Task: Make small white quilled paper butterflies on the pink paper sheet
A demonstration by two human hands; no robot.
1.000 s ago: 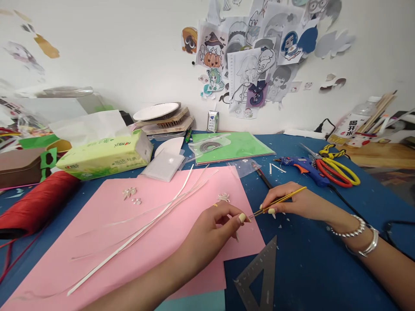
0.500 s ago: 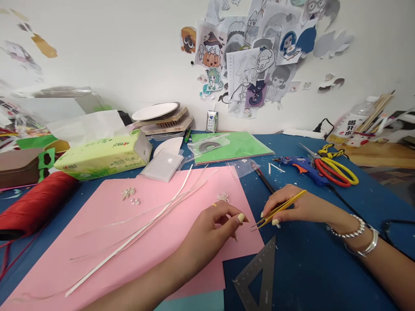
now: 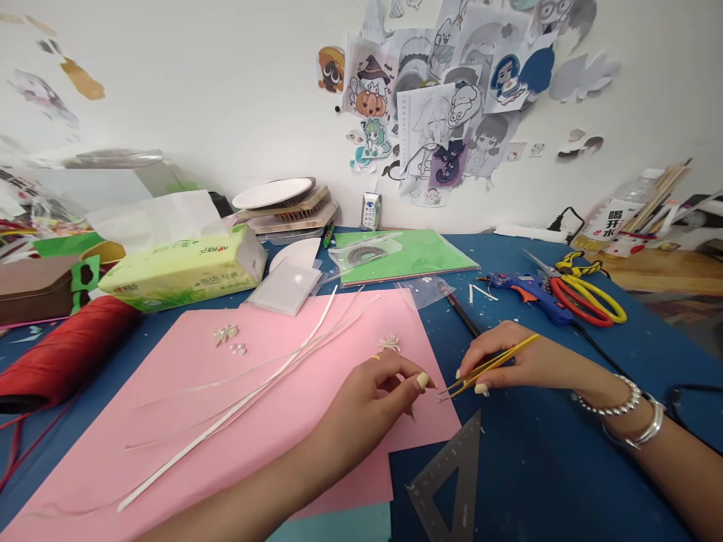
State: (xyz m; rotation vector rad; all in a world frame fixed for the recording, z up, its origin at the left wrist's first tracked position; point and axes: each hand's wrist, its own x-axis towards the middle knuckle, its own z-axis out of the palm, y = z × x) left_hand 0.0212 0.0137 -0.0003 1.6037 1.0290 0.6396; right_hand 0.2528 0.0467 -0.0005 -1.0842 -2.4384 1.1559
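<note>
Yellow tweezers [image 3: 490, 363], gripped in right hand [image 3: 523, 360], point lower-left toward pinched left hand [image 3: 373, 399] fingertips at frame centre.

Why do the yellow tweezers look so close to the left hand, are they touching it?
Apart. The head view shows a strip of pink paper between the tweezers' tips and the left hand's fingertips.

A craft desk: glue gun [image 3: 525, 288], scissors [image 3: 587, 299], cartoon drawings [image 3: 440, 113] taped on wall.
</note>
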